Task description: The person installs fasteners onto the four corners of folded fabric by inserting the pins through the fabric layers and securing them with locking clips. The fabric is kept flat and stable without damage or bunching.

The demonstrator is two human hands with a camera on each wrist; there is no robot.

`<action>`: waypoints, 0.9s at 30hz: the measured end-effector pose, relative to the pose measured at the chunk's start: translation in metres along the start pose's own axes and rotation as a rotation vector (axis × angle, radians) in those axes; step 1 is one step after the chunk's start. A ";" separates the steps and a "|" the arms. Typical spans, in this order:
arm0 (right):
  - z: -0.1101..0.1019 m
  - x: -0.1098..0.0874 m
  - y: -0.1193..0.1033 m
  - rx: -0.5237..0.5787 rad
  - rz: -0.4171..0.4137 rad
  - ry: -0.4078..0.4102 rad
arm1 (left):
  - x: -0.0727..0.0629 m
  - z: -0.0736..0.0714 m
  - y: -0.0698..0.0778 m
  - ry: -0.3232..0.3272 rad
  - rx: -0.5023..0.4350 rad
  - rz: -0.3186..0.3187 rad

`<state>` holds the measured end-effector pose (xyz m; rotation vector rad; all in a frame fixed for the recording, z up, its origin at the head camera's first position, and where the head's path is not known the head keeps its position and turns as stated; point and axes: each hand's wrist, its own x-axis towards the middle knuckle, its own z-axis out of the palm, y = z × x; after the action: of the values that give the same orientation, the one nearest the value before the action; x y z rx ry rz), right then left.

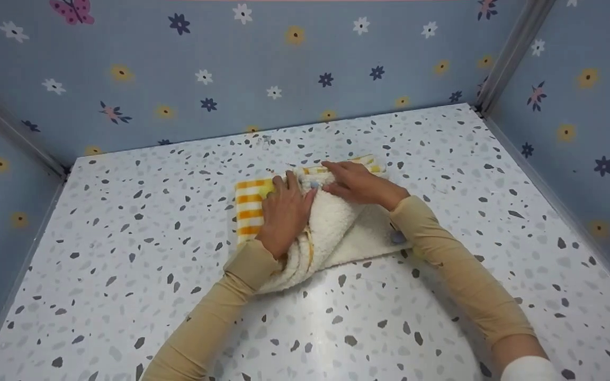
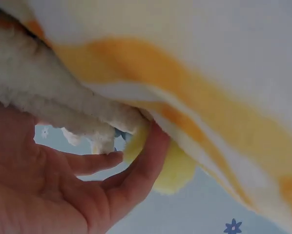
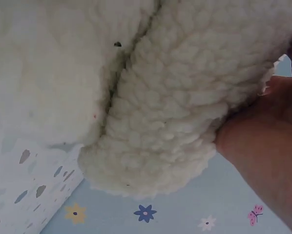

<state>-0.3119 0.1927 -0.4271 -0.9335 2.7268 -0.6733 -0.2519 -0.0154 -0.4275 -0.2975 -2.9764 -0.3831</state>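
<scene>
A yellow-and-white checked cloth (image 1: 249, 211) with a cream fleece side (image 1: 331, 217) lies bunched and partly folded over itself. My left hand (image 1: 286, 214) lies over the fold, fingers extended. In the left wrist view, its fingertips touch the fabric beside a fluffy yellow piece (image 2: 175, 168). On the right, my right hand (image 1: 358, 182) rests at the upper edge of the fleece, thumb and fingers apart. The right wrist view shows thick fleece (image 3: 156, 117) beside that hand, with its fingertips hidden. A grey-blue patch (image 1: 397, 236) shows near the lower right corner of the cloth.
The cloth lies on a white speckled tabletop (image 1: 125, 254). Blue flower-patterned panels (image 1: 305, 58) stand along the back and both sides, with metal posts (image 1: 511, 53) at the corners.
</scene>
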 end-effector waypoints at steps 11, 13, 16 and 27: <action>-0.007 -0.002 0.000 0.041 -0.023 -0.028 | -0.001 -0.001 0.003 -0.062 -0.294 0.051; -0.009 -0.005 0.000 0.055 -0.043 -0.016 | -0.004 -0.002 0.005 -0.033 -0.334 0.080; -0.013 -0.012 0.000 0.073 -0.071 0.008 | -0.008 -0.004 0.009 0.005 -0.389 0.120; -0.032 -0.051 0.001 0.072 -0.143 0.011 | -0.029 -0.006 0.037 0.162 -0.473 0.309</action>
<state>-0.2829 0.2364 -0.3983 -1.1180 2.6444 -0.7985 -0.2159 0.0131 -0.4173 -0.7205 -2.5871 -1.0118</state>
